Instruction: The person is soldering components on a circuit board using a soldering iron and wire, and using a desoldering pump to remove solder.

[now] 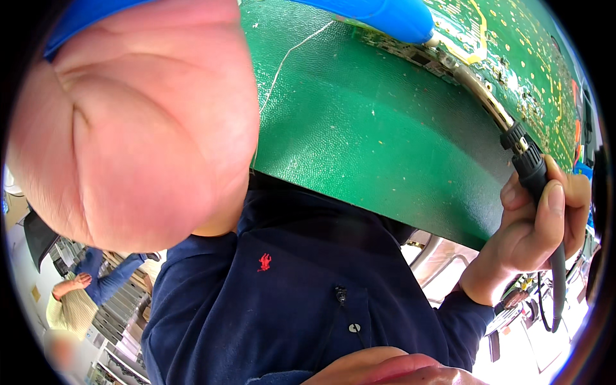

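Observation:
My left hand (135, 128) looms large at the upper left, closed on a blue desoldering pump (385, 16). The pump's pale nozzle meets a green circuit board (526, 70) at the upper right. My right hand (539, 224) grips a soldering iron (530, 163) by its black handle, its metal shaft angled up to the board beside the nozzle. The board has yellow markings and many solder points; the exact contact at the iron's tip is too small to make out. A thin pale strand (282, 64) lies on the green mat (359, 147).
The mat's near edge runs close to my body. A co-worker (74, 298) in pale top and blue trousers is at the lower left, beside grey shelving or racks. A metal chair frame (436, 256) shows below the mat, and the iron's cord hangs from my right hand.

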